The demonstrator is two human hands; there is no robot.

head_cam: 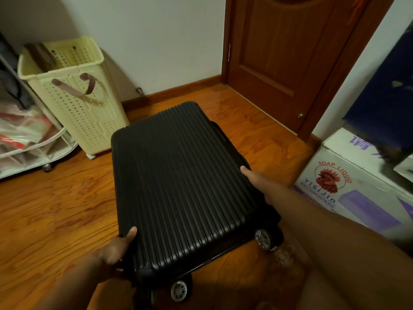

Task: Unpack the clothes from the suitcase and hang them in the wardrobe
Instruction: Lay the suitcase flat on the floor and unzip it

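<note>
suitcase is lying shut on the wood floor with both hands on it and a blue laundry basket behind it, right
Not quite: the laundry basket is cream, not blue, as the head view shows. The rest holds: the black suitcase lies shut on the wood floor, with the left hand and right hand on it.

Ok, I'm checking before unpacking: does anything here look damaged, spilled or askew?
Nothing stands out. The closed black suitcase lies flat on the wooden floor, intact, left hand and right hand on its sides.
</note>
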